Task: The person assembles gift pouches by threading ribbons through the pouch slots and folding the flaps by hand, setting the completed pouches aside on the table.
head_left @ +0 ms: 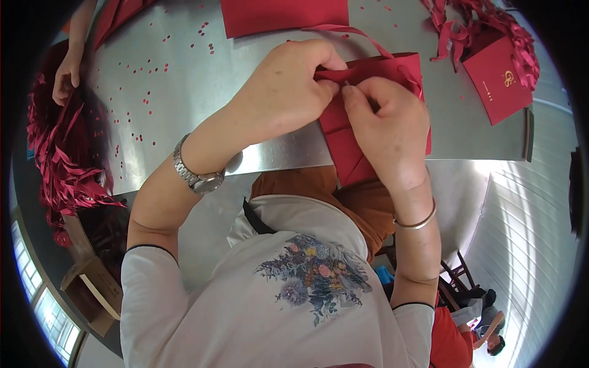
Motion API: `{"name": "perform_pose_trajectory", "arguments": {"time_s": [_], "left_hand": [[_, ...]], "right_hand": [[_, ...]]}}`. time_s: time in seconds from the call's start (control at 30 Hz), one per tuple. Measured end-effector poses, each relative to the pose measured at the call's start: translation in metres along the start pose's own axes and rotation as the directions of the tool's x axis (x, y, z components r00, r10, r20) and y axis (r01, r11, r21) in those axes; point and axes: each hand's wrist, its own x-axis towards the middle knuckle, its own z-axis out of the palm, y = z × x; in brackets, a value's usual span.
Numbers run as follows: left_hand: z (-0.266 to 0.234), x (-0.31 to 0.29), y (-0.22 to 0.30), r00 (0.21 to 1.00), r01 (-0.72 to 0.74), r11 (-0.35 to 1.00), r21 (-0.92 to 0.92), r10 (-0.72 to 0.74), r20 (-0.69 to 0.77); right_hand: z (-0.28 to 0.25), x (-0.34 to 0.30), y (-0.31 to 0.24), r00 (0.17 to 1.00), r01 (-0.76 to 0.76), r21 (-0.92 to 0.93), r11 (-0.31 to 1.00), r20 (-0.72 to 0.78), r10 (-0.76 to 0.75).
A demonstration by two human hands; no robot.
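Observation:
A red paper gift bag leans over the table's near edge in front of me, its lower end by my lap. My left hand is closed at the bag's upper left edge, thumb and fingers pinching the rim. Close beside it, my right hand is closed too, its thumb and fingertips pinched at the front of the same rim. A small pale tip shows between the two hands; what it belongs to is unclear. A red ribbon handle arches over the bag's far side.
Another red bag lies on the metal table beyond. At right, red ribbons lie by a printed red bag. Small red paper dots scatter leftward. Another person's hand rests near a ribbon heap at far left.

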Motion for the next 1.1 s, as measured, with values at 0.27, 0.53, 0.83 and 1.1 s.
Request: {"name": "perform_pose_trajectory", "arguments": {"time_s": [0.27, 0.53, 0.83, 1.1], "left_hand": [[-0.001, 0.001, 0.003, 0.996, 0.045, 0.999, 0.006, -0.045, 0.078], [-0.008, 0.003, 0.000, 0.985, 0.076, 0.992, -0.099, -0.059, 0.160], [-0.005, 0.000, 0.005, 0.994, 0.060, 0.995, -0.078, -0.053, 0.098], [-0.001, -0.002, 0.004, 0.999, 0.042, 0.998, -0.037, -0.041, 0.028]], "right_hand": [[0.009, -0.010, 0.024, 0.945, 0.310, 0.068, 0.948, -0.130, -0.300], [0.008, -0.009, 0.022, 0.983, 0.186, 0.233, 0.955, -0.056, -0.177], [0.004, -0.006, 0.017, 0.999, -0.011, 0.379, 0.925, 0.037, -0.003], [-0.002, 0.001, 0.018, 0.987, -0.091, 0.400, 0.912, 0.158, 0.029]]}}
